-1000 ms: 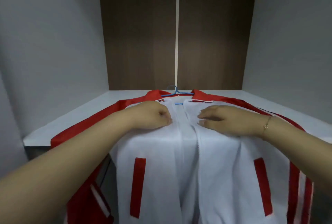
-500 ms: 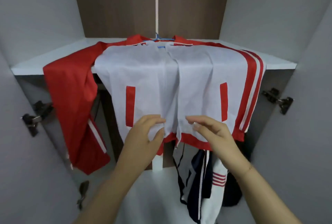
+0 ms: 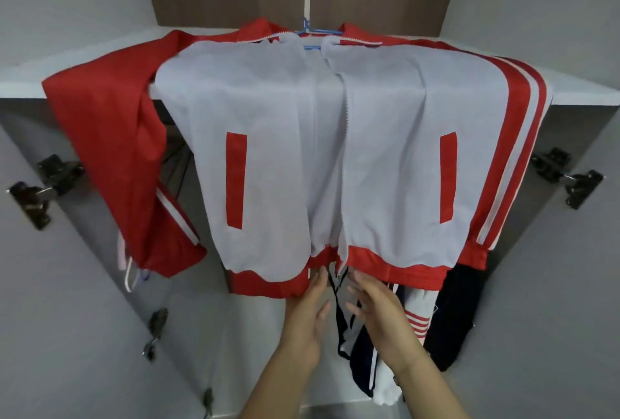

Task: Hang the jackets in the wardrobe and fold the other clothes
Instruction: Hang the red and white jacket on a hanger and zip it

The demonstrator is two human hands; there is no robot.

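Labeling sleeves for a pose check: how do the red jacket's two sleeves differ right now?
The left sleeve hangs loose off the shelf edge, away from the body, showing mostly plain red. The right sleeve lies flat along the jacket's side, its white stripes fully visible. Both are red with white stripes and drape below the shelf.

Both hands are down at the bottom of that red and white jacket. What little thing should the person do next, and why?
Probably pinch the two zipper ends at the red hem and join them. The red and white zip-up jacket lies open on the white wardrobe shelf, already on its blue plastic hanger. The left hand and right hand sit open just below the gap, gripping nothing.
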